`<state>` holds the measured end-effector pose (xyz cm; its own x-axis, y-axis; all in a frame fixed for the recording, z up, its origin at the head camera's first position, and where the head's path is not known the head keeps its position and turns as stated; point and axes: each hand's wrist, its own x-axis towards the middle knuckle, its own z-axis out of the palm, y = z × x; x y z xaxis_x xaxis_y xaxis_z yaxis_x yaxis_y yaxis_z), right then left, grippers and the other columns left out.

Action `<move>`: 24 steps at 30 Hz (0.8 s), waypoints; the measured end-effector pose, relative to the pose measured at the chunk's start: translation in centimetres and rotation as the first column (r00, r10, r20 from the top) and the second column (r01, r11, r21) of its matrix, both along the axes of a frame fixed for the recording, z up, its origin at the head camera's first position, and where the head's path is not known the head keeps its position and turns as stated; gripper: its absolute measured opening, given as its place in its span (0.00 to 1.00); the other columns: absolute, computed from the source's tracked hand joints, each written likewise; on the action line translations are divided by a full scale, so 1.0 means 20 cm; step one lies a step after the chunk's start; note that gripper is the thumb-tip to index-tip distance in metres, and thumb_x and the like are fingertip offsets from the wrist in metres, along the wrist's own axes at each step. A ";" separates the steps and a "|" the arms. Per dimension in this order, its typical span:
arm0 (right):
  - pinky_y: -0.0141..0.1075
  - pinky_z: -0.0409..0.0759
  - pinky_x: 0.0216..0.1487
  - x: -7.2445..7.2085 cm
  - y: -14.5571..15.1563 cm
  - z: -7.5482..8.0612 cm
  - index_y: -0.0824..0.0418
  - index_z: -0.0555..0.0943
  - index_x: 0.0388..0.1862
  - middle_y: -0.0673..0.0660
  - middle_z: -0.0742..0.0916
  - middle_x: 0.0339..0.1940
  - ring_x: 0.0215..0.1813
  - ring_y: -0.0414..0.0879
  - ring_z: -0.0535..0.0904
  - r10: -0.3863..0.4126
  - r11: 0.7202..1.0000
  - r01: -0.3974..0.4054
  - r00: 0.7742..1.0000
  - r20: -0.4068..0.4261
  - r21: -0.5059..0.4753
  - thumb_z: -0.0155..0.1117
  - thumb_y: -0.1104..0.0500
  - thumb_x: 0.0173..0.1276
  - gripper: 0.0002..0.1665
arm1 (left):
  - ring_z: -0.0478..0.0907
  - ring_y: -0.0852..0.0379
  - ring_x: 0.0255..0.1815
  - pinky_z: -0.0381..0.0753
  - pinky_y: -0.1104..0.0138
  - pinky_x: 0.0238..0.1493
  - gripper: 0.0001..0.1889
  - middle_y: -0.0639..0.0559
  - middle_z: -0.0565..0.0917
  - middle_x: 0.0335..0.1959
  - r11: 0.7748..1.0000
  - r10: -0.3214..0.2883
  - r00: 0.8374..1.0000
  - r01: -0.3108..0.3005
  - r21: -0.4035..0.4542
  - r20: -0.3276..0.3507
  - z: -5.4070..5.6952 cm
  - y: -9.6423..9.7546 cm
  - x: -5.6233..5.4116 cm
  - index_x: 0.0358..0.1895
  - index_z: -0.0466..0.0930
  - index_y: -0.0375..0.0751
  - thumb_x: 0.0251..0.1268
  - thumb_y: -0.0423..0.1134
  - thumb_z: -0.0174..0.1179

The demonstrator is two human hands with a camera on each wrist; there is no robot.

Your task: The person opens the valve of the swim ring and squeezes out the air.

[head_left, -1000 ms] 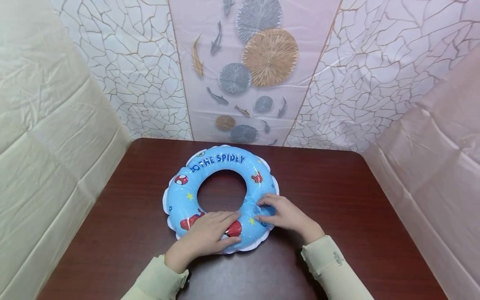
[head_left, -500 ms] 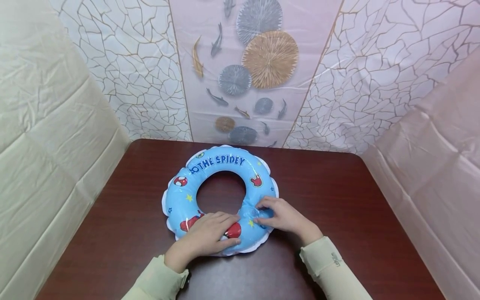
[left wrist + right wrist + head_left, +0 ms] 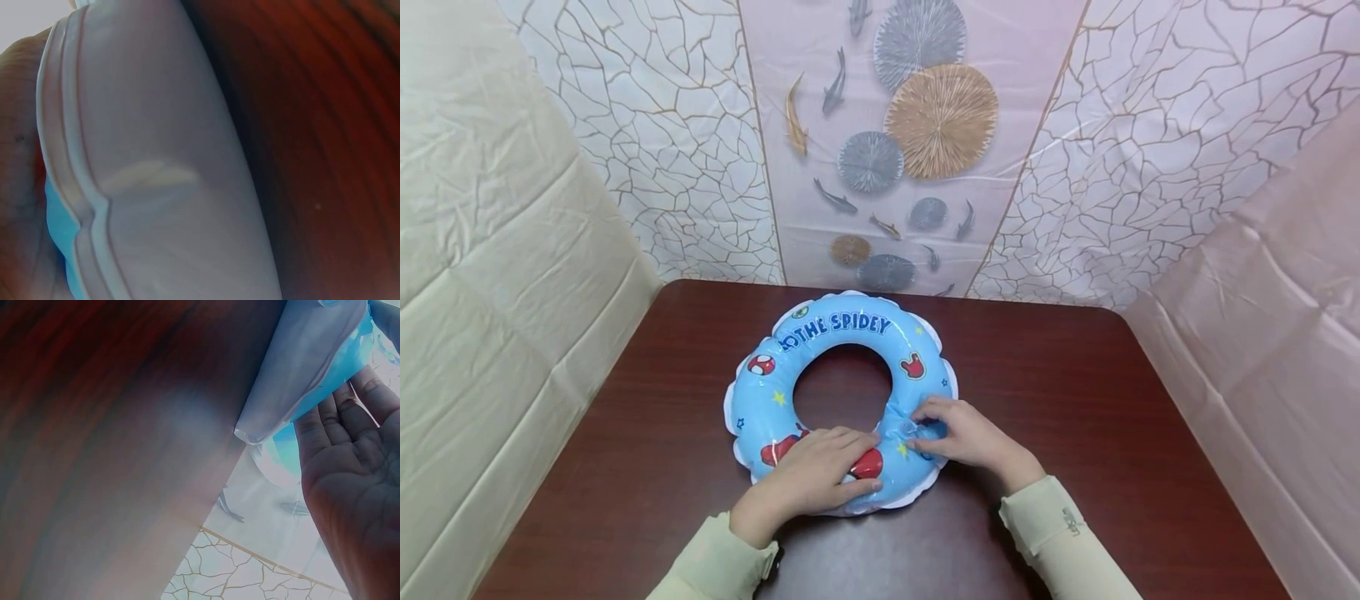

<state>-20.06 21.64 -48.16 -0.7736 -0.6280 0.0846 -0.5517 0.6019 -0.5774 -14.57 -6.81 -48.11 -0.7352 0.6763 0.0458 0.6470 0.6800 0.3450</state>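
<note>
An inflated blue swim ring (image 3: 835, 323) with a scalloped white edge lies on the table, printed with "THE SPIDEY", stars and red figures. My left hand (image 3: 812, 471) rests on its near side, fingers fairly straight across the top, thumb towards the near edge. On the right side, my right hand (image 3: 973, 437) pinches the creased vinyl between curled fingers and thumb, around a small clear part that may be the valve. The ring's white underside (image 3: 156, 137) fills much of the left wrist view. In the right wrist view, my right hand's fingers (image 3: 353, 419) reach over the ring's edge.
The dark red-brown table (image 3: 1060, 375) has rounded far corners. Behind it hangs a patterned cloth (image 3: 880, 208) with fish and round motifs. Pale padded walls (image 3: 512, 250) stand close at both sides.
The vinyl by my right hand looks more creased and gathered. Both hands stay at nearly the same places, and the ring has hardly moved.
</note>
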 end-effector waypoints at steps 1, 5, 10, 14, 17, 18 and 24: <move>0.32 0.82 0.48 0.00 0.00 0.00 0.50 0.85 0.50 0.39 0.84 0.42 0.44 0.36 0.78 0.002 1.000 -0.002 1.000 0.003 -0.001 0.75 0.44 0.63 0.20 | 0.71 0.56 0.67 0.72 0.54 0.66 0.34 0.58 0.76 0.68 1.000 -0.001 1.000 0.001 -0.001 0.002 0.00 0.00 0.00 0.73 0.70 0.51 0.71 0.66 0.53; 0.32 0.82 0.48 0.00 0.00 0.00 0.50 0.85 0.49 0.39 0.84 0.42 0.44 0.36 0.78 0.005 1.000 -0.005 1.000 0.010 -0.005 0.75 0.45 0.63 0.19 | 0.71 0.56 0.68 0.71 0.54 0.67 0.35 0.58 0.76 0.68 1.000 0.000 1.000 0.000 -0.005 0.003 -0.01 0.00 0.00 0.73 0.70 0.52 0.71 0.66 0.53; 0.32 0.82 0.48 0.00 0.00 -0.01 0.50 0.85 0.49 0.39 0.83 0.41 0.43 0.36 0.78 0.008 1.000 -0.008 1.000 0.006 -0.003 0.75 0.46 0.63 0.18 | 0.72 0.56 0.67 0.72 0.55 0.66 0.34 0.58 0.76 0.67 1.000 0.000 1.000 0.000 -0.013 -0.009 -0.02 0.00 -0.01 0.73 0.70 0.51 0.71 0.67 0.52; 0.32 0.82 0.47 0.00 -0.01 -0.01 0.50 0.85 0.49 0.39 0.83 0.41 0.43 0.36 0.77 0.011 1.000 -0.011 1.000 0.008 0.004 0.75 0.46 0.64 0.18 | 0.72 0.57 0.66 0.73 0.55 0.65 0.34 0.58 0.77 0.67 1.000 0.000 1.000 0.000 -0.021 -0.014 -0.02 0.00 -0.01 0.72 0.71 0.51 0.71 0.66 0.53; 0.31 0.82 0.47 0.00 -0.01 -0.01 0.51 0.85 0.49 0.39 0.83 0.41 0.43 0.36 0.77 0.009 1.000 -0.010 1.000 0.005 0.013 0.75 0.45 0.63 0.18 | 0.72 0.57 0.66 0.73 0.55 0.64 0.34 0.58 0.77 0.66 1.000 0.000 1.000 -0.001 -0.021 -0.017 -0.02 0.00 -0.01 0.72 0.71 0.50 0.71 0.66 0.54; 0.31 0.82 0.47 0.00 -0.01 -0.01 0.51 0.85 0.49 0.39 0.83 0.41 0.43 0.36 0.77 0.009 1.000 -0.009 1.000 0.000 0.017 0.75 0.45 0.63 0.18 | 0.72 0.57 0.66 0.73 0.55 0.64 0.34 0.58 0.77 0.66 1.000 0.000 1.000 0.000 -0.022 -0.020 -0.02 0.01 -0.01 0.72 0.71 0.50 0.71 0.66 0.54; 0.31 0.82 0.47 0.00 -0.01 -0.01 0.50 0.85 0.48 0.39 0.83 0.41 0.43 0.36 0.77 0.012 0.999 -0.012 1.000 -0.007 0.029 0.74 0.45 0.64 0.18 | 0.73 0.57 0.65 0.74 0.56 0.63 0.34 0.58 0.78 0.65 1.000 -0.003 1.000 0.003 -0.022 -0.027 -0.03 0.01 -0.01 0.71 0.72 0.50 0.70 0.66 0.54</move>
<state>-19.99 21.49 -48.38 -0.7653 -0.6397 0.0716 -0.5633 0.6116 -0.5556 -14.84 -6.65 -48.65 -0.7320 0.6795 0.0505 0.6579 0.6855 0.3120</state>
